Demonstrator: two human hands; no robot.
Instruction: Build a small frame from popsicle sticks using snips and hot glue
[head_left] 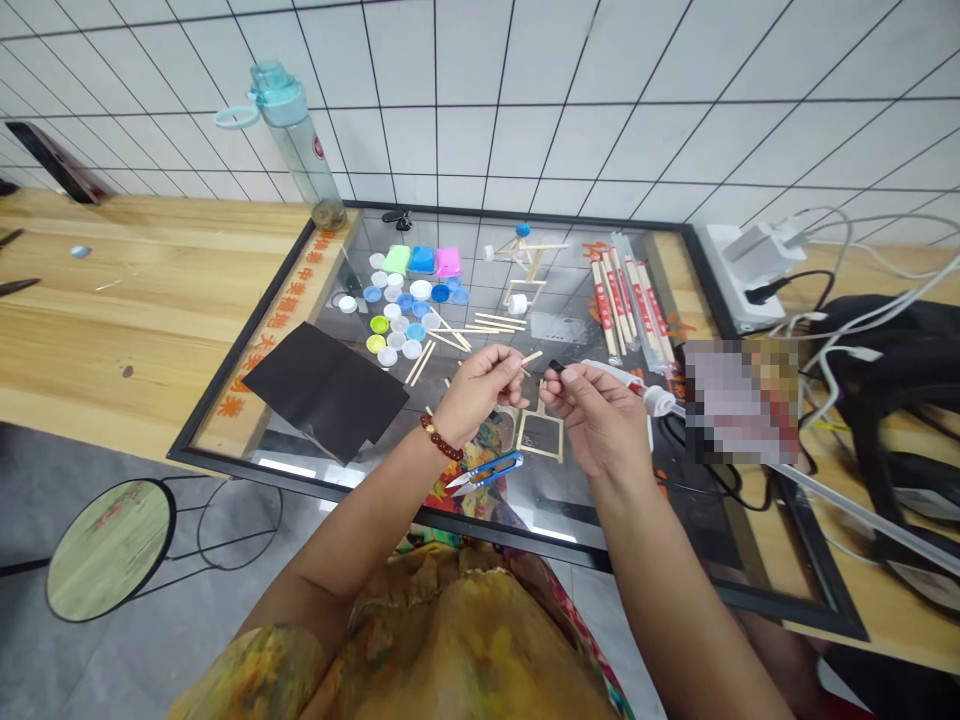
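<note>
Above the glass panel my left hand (484,385) is closed in a pinch on a short wooden stick (531,358). Opposite it, my right hand (604,415) pinches a small black piece (556,367), and a narrow gap separates the two. Behind my right hand lies a white tool with a nozzle (658,400), partly hidden by the fingers. Below the hands a small wooden stick frame (541,436) rests on the glass. Blue-handled thread snips (487,472) lie near my left wrist. To the left is a sheet of black paper (322,390) with a cut corner.
Bottle caps (406,302), coloured clay packs (422,260) and loose sticks (495,322) lie farther back. A stick model (529,265) stands near packaged chopsticks (630,300). A bottle (304,150) is back left; a power strip (739,290) and cables (832,340) are right.
</note>
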